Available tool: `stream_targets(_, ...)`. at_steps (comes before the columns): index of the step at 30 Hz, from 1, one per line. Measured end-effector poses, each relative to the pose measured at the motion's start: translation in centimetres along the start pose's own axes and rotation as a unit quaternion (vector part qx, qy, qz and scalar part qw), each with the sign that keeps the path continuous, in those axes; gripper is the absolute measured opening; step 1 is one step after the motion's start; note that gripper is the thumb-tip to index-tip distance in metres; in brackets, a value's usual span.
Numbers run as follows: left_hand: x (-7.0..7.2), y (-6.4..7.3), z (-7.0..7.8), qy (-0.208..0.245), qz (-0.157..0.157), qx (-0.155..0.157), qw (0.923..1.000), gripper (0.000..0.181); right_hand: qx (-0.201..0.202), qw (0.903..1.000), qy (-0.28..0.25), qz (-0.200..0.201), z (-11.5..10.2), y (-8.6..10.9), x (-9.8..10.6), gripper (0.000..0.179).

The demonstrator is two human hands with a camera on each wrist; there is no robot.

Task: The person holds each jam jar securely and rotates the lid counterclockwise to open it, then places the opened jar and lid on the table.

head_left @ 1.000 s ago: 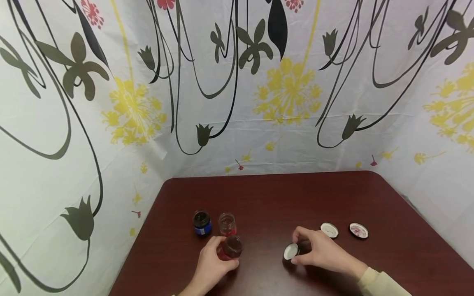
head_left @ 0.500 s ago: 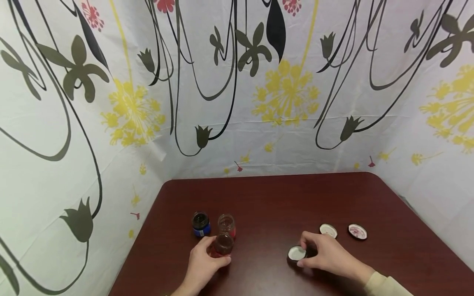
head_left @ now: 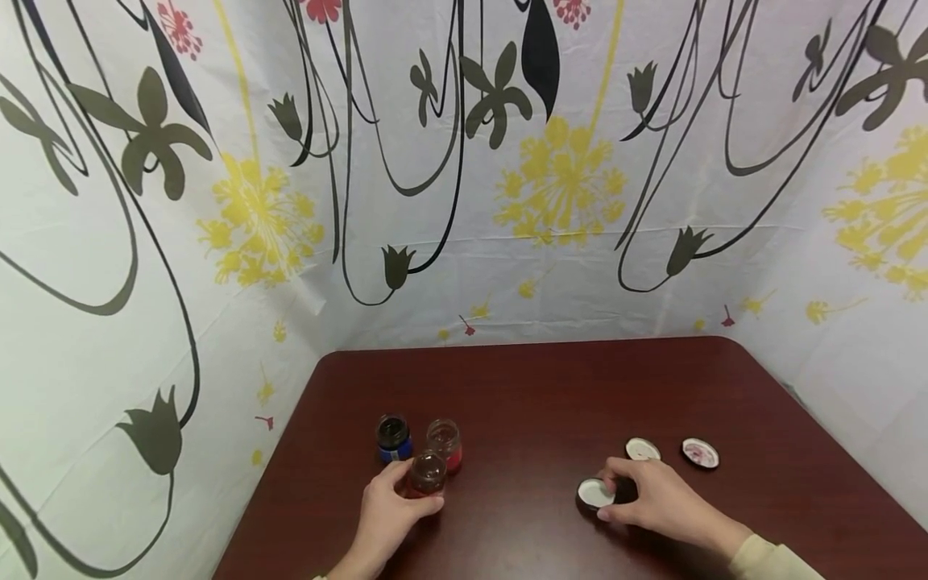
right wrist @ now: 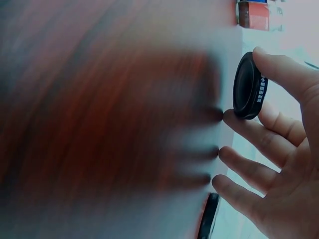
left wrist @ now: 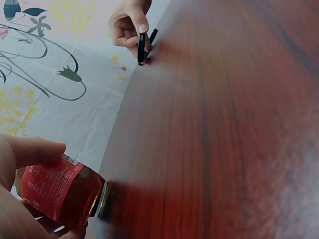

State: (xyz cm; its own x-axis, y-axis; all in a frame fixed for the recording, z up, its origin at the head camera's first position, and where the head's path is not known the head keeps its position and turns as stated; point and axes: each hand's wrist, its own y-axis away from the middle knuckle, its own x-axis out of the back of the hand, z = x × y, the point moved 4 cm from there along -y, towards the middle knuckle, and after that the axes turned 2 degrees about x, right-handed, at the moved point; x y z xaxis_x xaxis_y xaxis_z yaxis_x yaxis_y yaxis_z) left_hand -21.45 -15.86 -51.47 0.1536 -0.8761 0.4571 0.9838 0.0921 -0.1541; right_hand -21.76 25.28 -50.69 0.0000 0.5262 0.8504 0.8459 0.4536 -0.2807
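Note:
On the left in the head view, my left hand [head_left: 384,507] grips a lidless glass jar [head_left: 429,475] between thumb and fingers. The left wrist view shows its red label [left wrist: 50,184] and amber-brown contents, with one end close to the tabletop. My right hand [head_left: 656,499] pinches a black jar lid [head_left: 596,493] by its edge, white inner face up. In the right wrist view, the thumb and a finger hold this lid [right wrist: 249,87], while the other fingertips [right wrist: 224,152] are spread low near the table. Whether the lid touches the table I cannot tell.
Behind the held jar stand a dark jar with a blue label [head_left: 394,439] and a clear jar with a red label [head_left: 445,445], both lidless. Two lids, a plain white-faced one [head_left: 642,449] and a red-stained one [head_left: 700,453], lie beyond my right hand on the brown table [head_left: 536,395].
My left hand has shifted left with its jar, closer to the two standing jars. The right hand has moved right with the lid, which now lies flatter.

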Motion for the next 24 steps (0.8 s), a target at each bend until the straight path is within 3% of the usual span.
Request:
stream_targets(11,0.5,-0.5,-0.3,0.03,-0.001,0.013,0.9995,0.06,-0.004,0.9998,0.016,0.006,1.0,0.6,0.8,0.032)
stream_targets(17,0.6,-0.7,-0.6,0.035,-0.001,0.018,0.9992,0.061,0.011,0.9993,0.034,0.009,1.3,1.1,1.3,0.052)
stream_targets(24,0.7,-0.8,-0.8,0.046,-0.006,0.029,0.9985,0.062,0.003,0.9992,0.039,-0.002,1.8,1.4,1.5,0.055)
